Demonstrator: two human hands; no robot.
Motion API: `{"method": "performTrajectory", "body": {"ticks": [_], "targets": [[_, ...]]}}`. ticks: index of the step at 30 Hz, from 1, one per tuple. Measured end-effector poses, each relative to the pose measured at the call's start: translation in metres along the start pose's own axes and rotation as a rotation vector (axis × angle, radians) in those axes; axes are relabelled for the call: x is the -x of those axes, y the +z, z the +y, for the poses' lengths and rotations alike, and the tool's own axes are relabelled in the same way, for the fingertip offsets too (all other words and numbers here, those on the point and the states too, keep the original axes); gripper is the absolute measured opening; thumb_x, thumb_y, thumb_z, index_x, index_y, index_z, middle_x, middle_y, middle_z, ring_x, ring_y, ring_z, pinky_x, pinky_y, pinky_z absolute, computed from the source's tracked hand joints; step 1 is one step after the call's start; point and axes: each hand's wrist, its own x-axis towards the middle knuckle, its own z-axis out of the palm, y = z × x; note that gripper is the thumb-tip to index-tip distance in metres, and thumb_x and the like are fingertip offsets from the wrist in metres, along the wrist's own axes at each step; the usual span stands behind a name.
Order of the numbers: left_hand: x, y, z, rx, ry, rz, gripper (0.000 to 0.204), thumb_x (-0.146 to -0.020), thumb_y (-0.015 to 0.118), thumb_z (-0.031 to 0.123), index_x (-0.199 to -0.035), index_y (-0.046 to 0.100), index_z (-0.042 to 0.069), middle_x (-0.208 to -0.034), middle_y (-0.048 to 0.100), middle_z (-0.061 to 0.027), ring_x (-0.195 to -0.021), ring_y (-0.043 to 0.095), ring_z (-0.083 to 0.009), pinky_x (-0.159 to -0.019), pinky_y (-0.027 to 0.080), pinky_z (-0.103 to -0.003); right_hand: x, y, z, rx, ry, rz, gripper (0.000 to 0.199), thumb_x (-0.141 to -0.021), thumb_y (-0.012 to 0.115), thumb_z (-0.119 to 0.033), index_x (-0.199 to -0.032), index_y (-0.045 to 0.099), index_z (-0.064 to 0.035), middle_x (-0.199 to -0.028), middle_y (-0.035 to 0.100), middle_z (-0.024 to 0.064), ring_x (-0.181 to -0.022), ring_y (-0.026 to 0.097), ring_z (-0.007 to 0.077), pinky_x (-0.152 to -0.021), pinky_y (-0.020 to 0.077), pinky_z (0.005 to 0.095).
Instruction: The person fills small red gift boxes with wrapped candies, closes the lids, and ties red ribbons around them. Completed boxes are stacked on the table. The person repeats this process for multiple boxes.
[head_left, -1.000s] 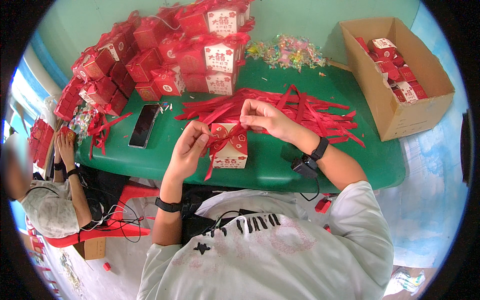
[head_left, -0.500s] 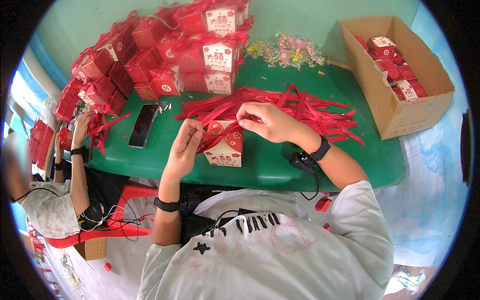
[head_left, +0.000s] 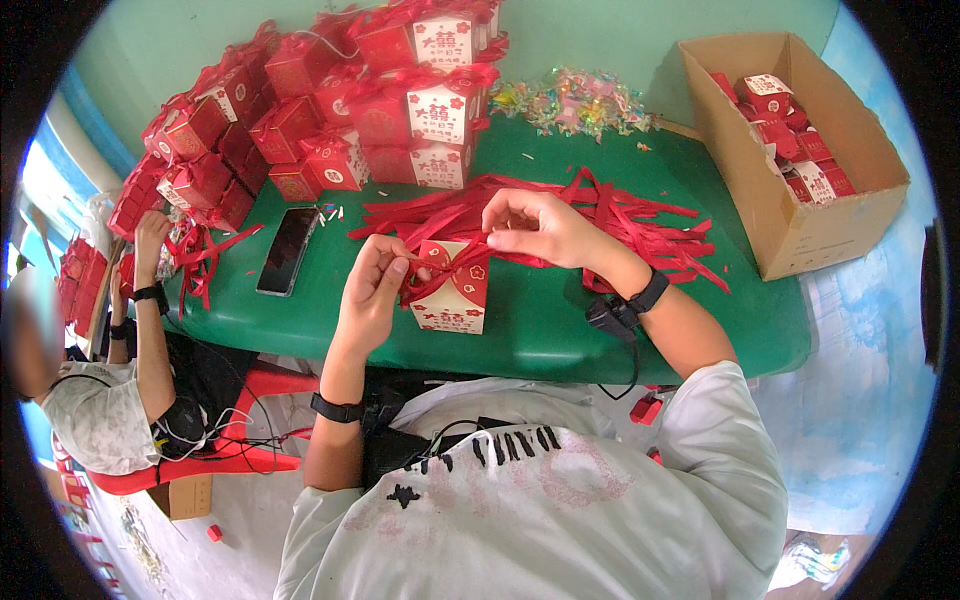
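A small cream and red gift box [head_left: 452, 308] stands upright on the green table in front of me. Across its top runs a red ribbon [head_left: 462, 262], looped and partly hidden by my fingers. At the box's left edge, my left hand [head_left: 375, 285] pinches the ribbon between thumb and fingers. My right hand [head_left: 540, 232] is above the box's right edge, thumb and fingertips closed on the ribbon's other side. Behind the box lies a loose heap of red ribbons [head_left: 650, 235], with my right forearm reaching over part of it.
Stacked red gift boxes [head_left: 295, 130] fill the back left. A phone [head_left: 287, 250] lies left of my hands. Wrapped candies [head_left: 575, 102] are piled at the back. A cardboard carton [head_left: 835, 225] holding boxes stands right. At far left, a co-worker's hand [head_left: 150, 240] is near more ribbons.
My right hand has risen slightly away from me, and the ribbon over the box has shifted. My left hand has barely moved. The co-worker's hand has moved left, away from the ribbons there.
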Motion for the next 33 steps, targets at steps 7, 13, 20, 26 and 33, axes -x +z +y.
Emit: {"method": "performTrajectory", "body": {"ticks": [7,13,20,26,33], "targets": [[0.003,-0.007,0.011,-0.028,-0.171,0.005,0.003,-0.113,0.050,0.009,-0.113,0.052,0.007,-0.090,0.054,0.0041,-0.077,0.051,-0.0041,-0.063,0.041,-0.020,0.000,0.003,-0.007,0.541,-0.209,-0.005,0.025,-0.094,0.079,-0.027,-0.100,0.072,-0.0035,-0.099,0.073,0.0125,-0.094,0.072,0.0290,-0.083,0.0571,0.0403],[0.002,-0.008,0.019,-0.148,-0.144,-0.028,0.004,-0.111,0.051,0.001,-0.113,0.054,0.004,-0.090,0.050,0.0034,-0.082,0.047,-0.0065,-0.073,0.042,-0.023,0.000,0.002,-0.004,0.559,-0.224,-0.028,0.022,-0.096,0.076,-0.024,-0.102,0.072,-0.0027,-0.100,0.072,0.0144,-0.094,0.071,0.0316,-0.082,0.0569,0.0417],[0.004,-0.020,0.013,-0.378,-0.115,-0.058,0.004,-0.107,0.055,-0.002,-0.110,0.056,0.001,-0.087,0.054,-0.0003,-0.080,0.046,-0.0086,-0.072,0.042,-0.024,-0.002,-0.005,-0.003,0.561,-0.251,-0.101,0.022,-0.098,0.075,-0.023,-0.103,0.071,-0.0023,-0.101,0.072,0.0145,-0.092,0.071,0.0298,-0.080,0.0567,0.0406],[0.001,-0.022,0.027,-0.483,-0.167,-0.069,0.009,-0.106,0.060,0.002,-0.115,0.059,0.000,-0.089,0.059,-0.0012,-0.077,0.048,-0.0087,-0.070,0.044,-0.026,0.000,0.005,0.007,0.459,-0.146,-0.009,0.021,-0.099,0.075,-0.023,-0.107,0.070,-0.0051,-0.097,0.069,0.0092,-0.087,0.067,0.0194,-0.077,0.0542,0.0347],[0.019,-0.072,0.076,-0.624,-0.227,0.016,0.014,-0.104,0.063,0.009,-0.115,0.064,0.000,-0.091,0.062,-0.0001,-0.077,0.052,-0.0080,-0.071,0.045,-0.026,0.002,0.016,0.020,0.346,-0.190,0.103,0.024,-0.102,0.070,-0.024,-0.119,0.064,-0.0083,-0.108,0.058,0.0002,-0.086,0.053,0.0100,-0.077,0.0452,0.0274]]}}
